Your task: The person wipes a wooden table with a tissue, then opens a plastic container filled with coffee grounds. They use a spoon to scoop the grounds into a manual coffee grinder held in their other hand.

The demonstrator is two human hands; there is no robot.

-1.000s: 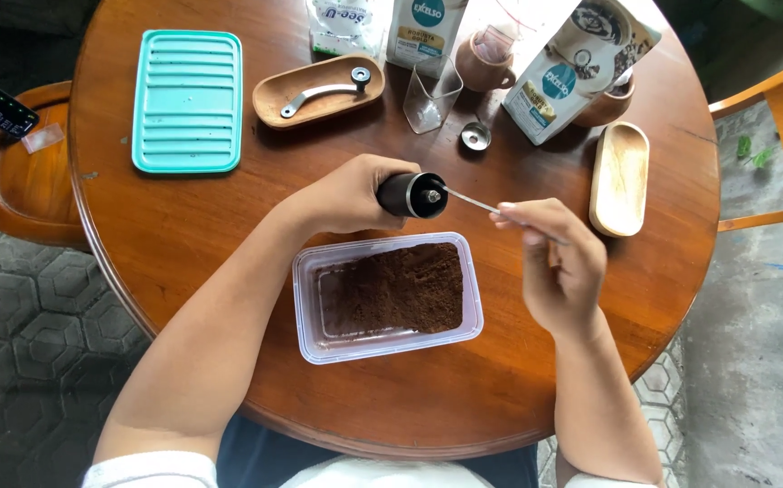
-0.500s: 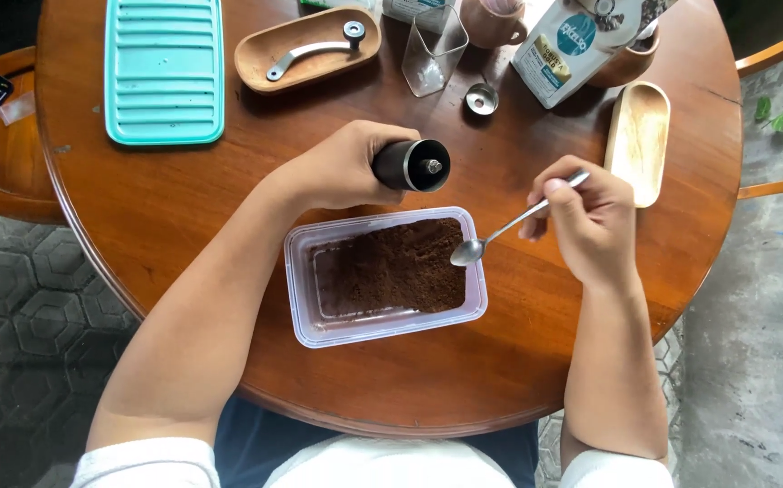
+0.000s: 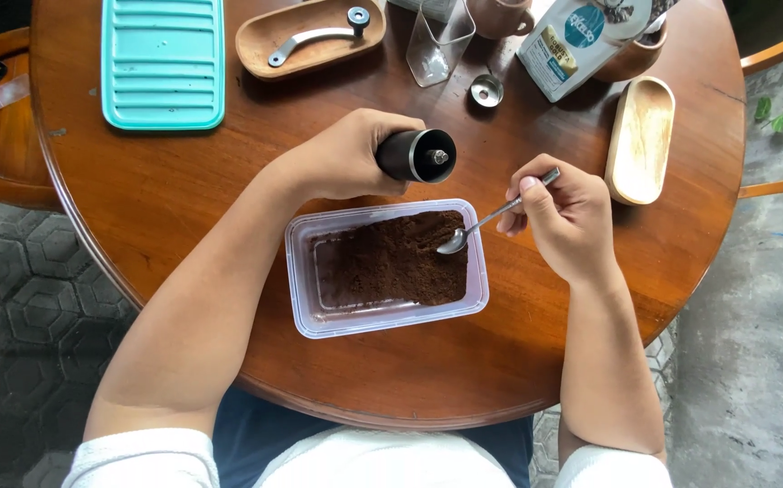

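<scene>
My left hand (image 3: 346, 158) grips a black cylindrical hand grinder (image 3: 417, 155), held sideways with its open end facing right, just above the far rim of a clear plastic tub (image 3: 382, 316). The tub holds dark brown ground coffee (image 3: 391, 262). My right hand (image 3: 568, 217) holds a metal spoon (image 3: 491, 217) by the handle. The spoon's bowl rests on the grounds at the tub's far right corner.
On the round wooden table (image 3: 183, 199) lie a teal ribbed lid (image 3: 164, 61), a wooden tray with a metal crank handle (image 3: 315, 38), a clear cup (image 3: 437, 50), a small metal cap (image 3: 486, 90), a paper bag (image 3: 577, 41) and an empty oval wooden dish (image 3: 640, 136). Chairs stand left and right.
My right hand has brought the spoon from the grinder's mouth down into the tub of grounds. The view has shifted closer; the left hand keeps hold of the grinder.
</scene>
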